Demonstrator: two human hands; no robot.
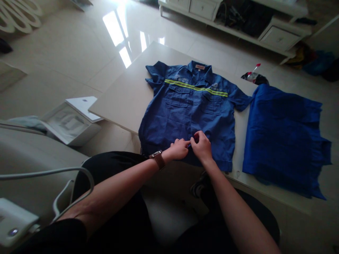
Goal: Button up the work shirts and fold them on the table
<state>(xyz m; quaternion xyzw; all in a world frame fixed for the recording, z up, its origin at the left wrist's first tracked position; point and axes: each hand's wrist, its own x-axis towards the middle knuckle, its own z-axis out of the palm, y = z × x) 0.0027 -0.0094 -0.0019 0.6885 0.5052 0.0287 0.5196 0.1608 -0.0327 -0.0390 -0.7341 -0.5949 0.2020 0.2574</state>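
Note:
A blue short-sleeved work shirt [182, 118] lies spread face up on the table, its collar away from me. A yellow reflective stripe crosses its chest above two flap pockets. At the lower front placket, my left hand [179, 149] and my right hand [201, 145] meet, fingertips almost touching. Both pinch the shirt's front edge between thumb and fingers. What lies right between the fingertips is too small to make out. A watch with a brown strap [158, 159] is on my left wrist.
Folded blue cloth [283, 141] lies on the right of the pale table [124, 95]. An open white box [69, 121] sits on the floor at left. A white cable [47, 173] and white device [16, 222] are at lower left. A white cabinet [202, 10] stands behind.

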